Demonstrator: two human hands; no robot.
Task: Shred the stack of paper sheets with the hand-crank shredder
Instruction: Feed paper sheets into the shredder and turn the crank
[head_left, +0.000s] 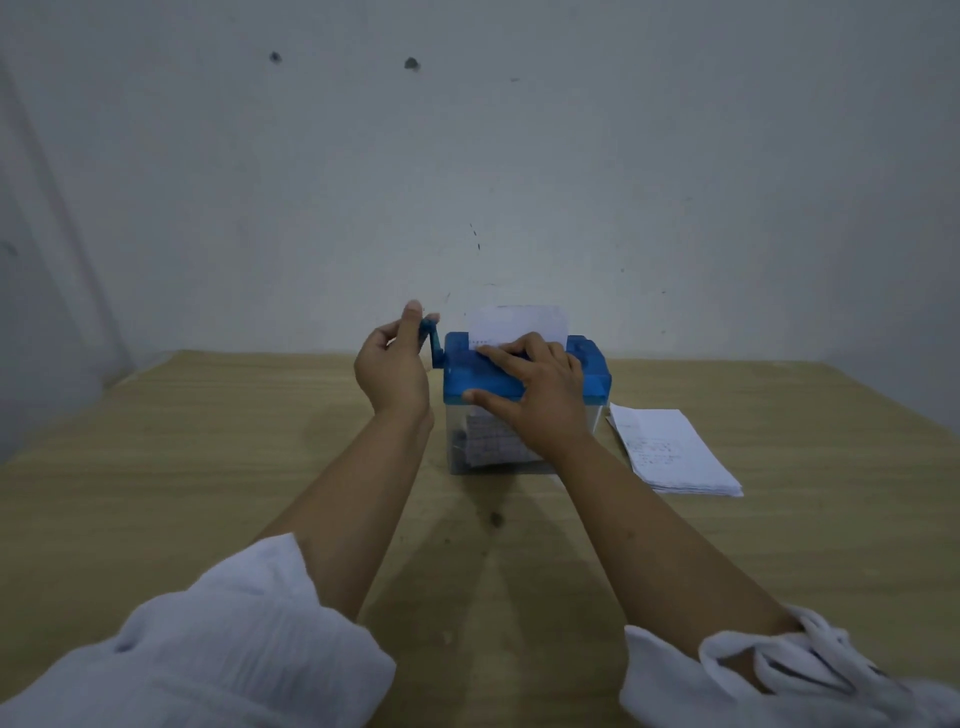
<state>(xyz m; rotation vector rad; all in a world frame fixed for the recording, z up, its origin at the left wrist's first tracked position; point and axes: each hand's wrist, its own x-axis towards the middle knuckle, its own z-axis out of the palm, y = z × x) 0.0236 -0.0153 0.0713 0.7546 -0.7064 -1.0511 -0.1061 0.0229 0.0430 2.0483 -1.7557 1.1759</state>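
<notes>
The right hand (540, 395) lies spread over the shredder (589, 364), so the slot and the foot of the sheet (519, 323) vanish behind its fingers. Under its wrist the bin (460, 447) shows only blurred shreds. The crank (434, 345) ends somewhere inside the left hand (392, 369) (pinched, that much shows). Right of the right hand, the stack (670, 452) carries print too small to read. Both sleeves (208, 649) run off the bottom edge.

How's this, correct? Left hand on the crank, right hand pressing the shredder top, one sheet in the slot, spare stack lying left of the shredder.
One slip: the stack lies right of the shredder, not left, as the head view shows. The rest holds: left hand grips the crank, right hand presses the shredder top, a sheet stands in the slot.
</notes>
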